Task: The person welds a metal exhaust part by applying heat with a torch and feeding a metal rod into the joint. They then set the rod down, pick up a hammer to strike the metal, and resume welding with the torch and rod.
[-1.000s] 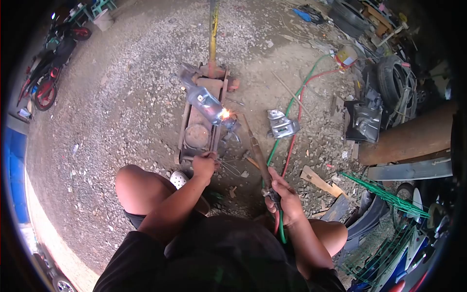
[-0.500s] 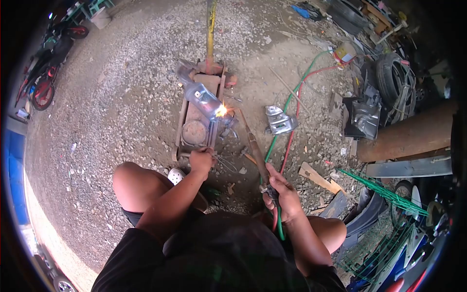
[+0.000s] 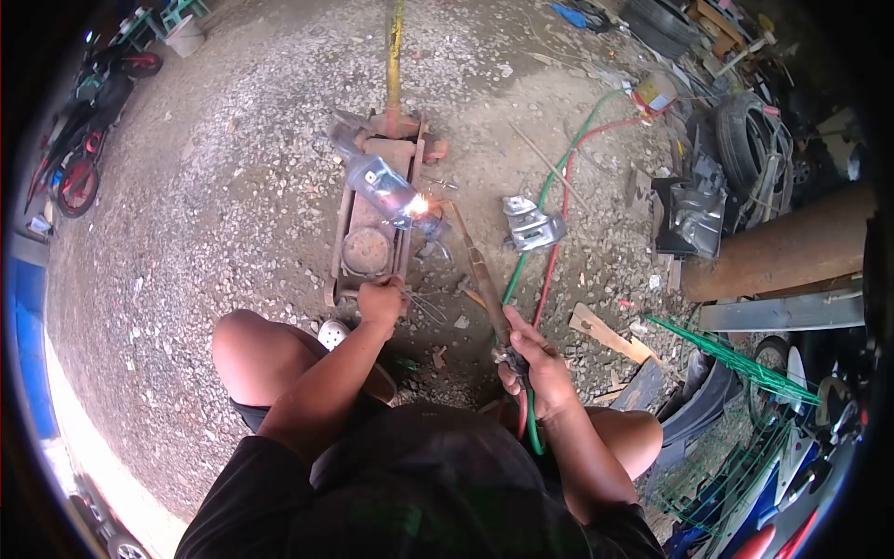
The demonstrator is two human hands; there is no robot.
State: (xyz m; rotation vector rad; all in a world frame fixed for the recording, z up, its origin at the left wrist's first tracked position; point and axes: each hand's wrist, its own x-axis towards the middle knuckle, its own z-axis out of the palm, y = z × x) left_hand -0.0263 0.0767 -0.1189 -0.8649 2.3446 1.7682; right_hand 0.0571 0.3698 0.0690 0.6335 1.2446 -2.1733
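While a bright flame is burning at its tip, the torch [image 3: 477, 270] is showing as a long, thin, brownish tube lying over the gravel just beside the rusty jack [image 3: 372, 224]. Its long axis is running from the handle near the person's knee up and slightly left to the tip, which is pointing at the shiny metal part [image 3: 377, 186] resting on the jack. The right hand [image 3: 531, 368] is wrapping closed around the torch handle, where the green hose [image 3: 549, 200] and red hose [image 3: 559, 252] are trailing away. The left hand [image 3: 382, 300] is curling shut on a thin wire [image 3: 424, 306] at the jack's near end.
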